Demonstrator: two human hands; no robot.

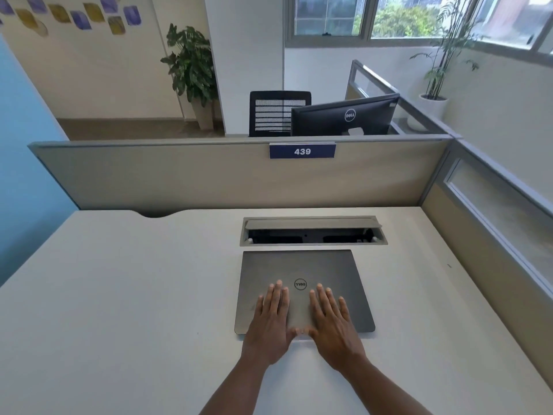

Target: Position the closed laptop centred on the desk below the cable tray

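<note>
Evidently, the closed grey metal laptop (302, 271) is pressed flat by the left hand (270, 317) and right hand (332, 319), fingers extended, nothing gripped; it is thereby steadied just below the recessed grey cable tray (312, 232).

We see a laptop (302, 265) with a matt grey lid that looks like brushed metal, smooth, carrying a dark ring logo. Our bare hands, left hand (270, 317) and right hand (332, 320), lie flat on it. The desk (119, 295) is a smooth, off-white laminate with a dull sheen. The cable tray (312, 232) has a grey metal-looking frame and flap, matt, with a black inside. The partition (179, 175) behind looks like beige cloth edged in grey metal.
</note>
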